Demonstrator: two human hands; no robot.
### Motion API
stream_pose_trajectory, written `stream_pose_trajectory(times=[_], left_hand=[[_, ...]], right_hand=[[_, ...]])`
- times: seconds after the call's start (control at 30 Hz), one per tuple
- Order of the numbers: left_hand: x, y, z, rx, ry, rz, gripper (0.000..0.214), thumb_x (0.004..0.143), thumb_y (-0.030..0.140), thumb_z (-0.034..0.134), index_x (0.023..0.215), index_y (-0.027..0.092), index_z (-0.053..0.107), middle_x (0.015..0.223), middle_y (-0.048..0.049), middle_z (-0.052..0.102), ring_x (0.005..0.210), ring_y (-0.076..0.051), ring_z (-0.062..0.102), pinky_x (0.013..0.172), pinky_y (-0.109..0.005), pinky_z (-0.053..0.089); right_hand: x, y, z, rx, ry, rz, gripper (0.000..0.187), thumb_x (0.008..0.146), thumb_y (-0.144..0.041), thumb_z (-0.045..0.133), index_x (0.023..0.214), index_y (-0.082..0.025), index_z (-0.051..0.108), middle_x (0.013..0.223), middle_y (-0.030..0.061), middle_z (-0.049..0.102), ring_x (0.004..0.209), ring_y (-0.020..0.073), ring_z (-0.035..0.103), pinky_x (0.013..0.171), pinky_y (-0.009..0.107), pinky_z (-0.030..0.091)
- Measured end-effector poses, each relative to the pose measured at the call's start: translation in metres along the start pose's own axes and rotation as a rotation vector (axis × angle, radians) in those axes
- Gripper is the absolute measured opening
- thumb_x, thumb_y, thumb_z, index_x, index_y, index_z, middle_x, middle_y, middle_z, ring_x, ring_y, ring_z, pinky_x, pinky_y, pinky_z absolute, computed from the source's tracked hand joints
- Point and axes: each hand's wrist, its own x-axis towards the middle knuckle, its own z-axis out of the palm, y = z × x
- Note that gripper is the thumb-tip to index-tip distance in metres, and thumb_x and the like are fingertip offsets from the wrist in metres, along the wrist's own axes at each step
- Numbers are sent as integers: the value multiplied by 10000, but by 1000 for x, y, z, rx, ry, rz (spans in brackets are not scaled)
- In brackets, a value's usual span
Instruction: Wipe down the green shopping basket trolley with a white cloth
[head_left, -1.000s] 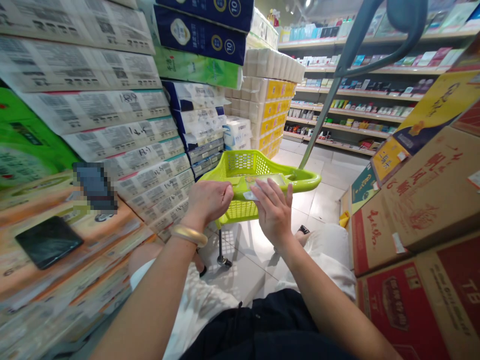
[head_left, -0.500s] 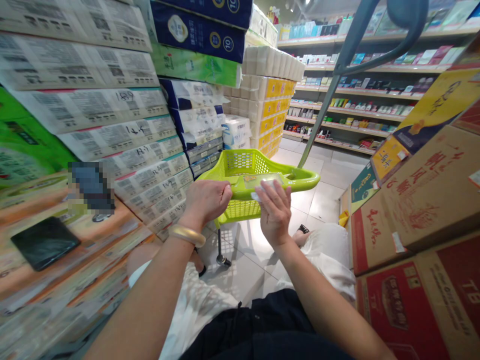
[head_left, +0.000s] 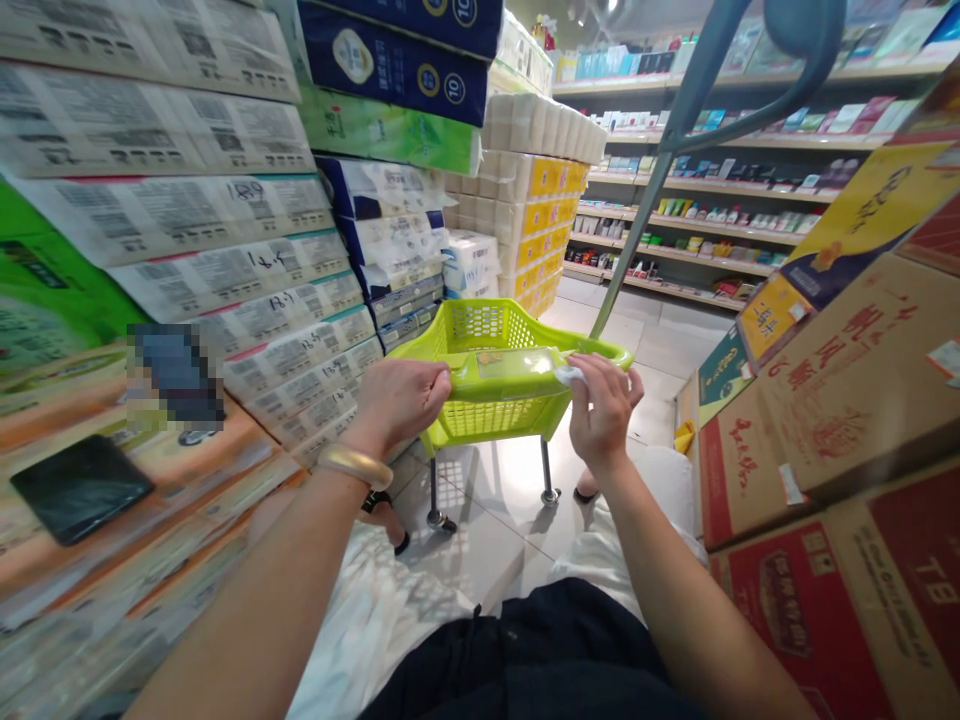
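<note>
A lime-green shopping cart with a perforated basket stands in front of me, its handle facing my body. My left hand is wrapped round the left end of that handle, a gold bangle on its wrist. At the right end, my right hand is closed over the handle, pressing a white wipe against it. Most of the wipe is hidden under the fingers. A clear label panel lies on the handle between the hands.
Stacked tissue packs rise on the left; a black phone lies on orange packs. Cardboard cartons line the right. A grey pole slants up beyond the cart. Stocked shelves stand behind, over a tiled floor.
My right hand has slid right along the handle with the wipe, from near the label panel to the right end. My left hand keeps its grip on the left end.
</note>
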Motion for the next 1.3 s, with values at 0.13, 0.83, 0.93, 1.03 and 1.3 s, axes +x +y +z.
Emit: stream_pose_trajectory(times=[0.13, 0.83, 0.93, 1.03, 1.3], left_hand=[[0, -5, 2, -17, 13, 9, 501, 900, 400, 273, 759, 227, 722, 828, -96, 743, 759, -245, 640, 595, -335, 316], [9, -70, 16, -108, 121, 232, 484, 871, 410, 285, 814, 231, 732, 813, -75, 735, 811, -243, 643, 784, -379, 456], [6, -67, 13, -84, 210, 194, 473, 857, 368, 331, 1111, 243, 709, 1045, -83, 736, 1070, -289, 622, 1071, -507, 352], [-2, -54, 7, -40, 350, 37, 564, 866, 336, 378, 1399, 226, 524, 1286, -103, 638, 1286, -335, 503, 1180, -582, 184], [-9, 24, 3, -186, 340, 211, 539, 915, 277, 377, 1439, 178, 453, 1446, -101, 537, 1383, -267, 433, 1213, -496, 249]], right_hand=[[13, 4, -10, -76, -1, 119, 343, 987, -315, 362, 1076, -231, 683, 1180, 73, 711, 1159, 238, 606, 1139, 485, 190], [25, 11, -23, -72, -147, 3, 312, 1010, -318, 347, 923, -225, 631, 970, 42, 720, 957, 205, 622, 1101, 427, 230], [22, 5, -22, -57, -149, 5, 301, 1006, -312, 358, 916, -221, 630, 952, 42, 715, 959, 212, 621, 1103, 431, 230], [19, -3, -22, -64, -150, 20, 296, 1000, -304, 367, 915, -215, 636, 949, 48, 715, 969, 222, 622, 1109, 443, 228], [18, -37, -26, -69, -208, -7, 258, 989, -265, 414, 960, -215, 666, 1008, 63, 735, 992, 230, 632, 1126, 465, 208]])
